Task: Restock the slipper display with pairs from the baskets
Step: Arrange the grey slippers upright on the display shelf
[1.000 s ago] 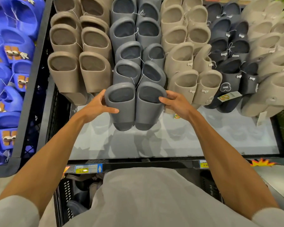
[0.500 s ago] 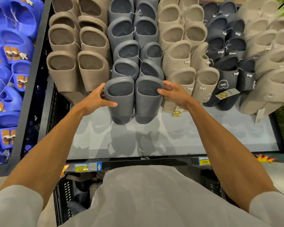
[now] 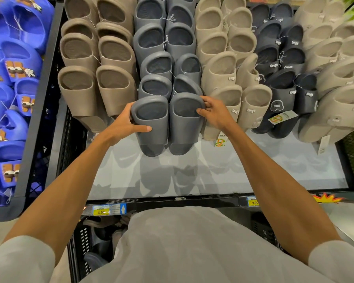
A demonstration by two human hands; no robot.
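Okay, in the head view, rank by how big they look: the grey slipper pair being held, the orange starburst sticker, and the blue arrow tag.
1. grey slipper pair
2. orange starburst sticker
3. blue arrow tag, though distance leaves these last two unsure

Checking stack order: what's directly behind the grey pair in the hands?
Behind the grey pair, held by the left hand and right hand, another grey pair shows its openings. Its lower halves are covered.
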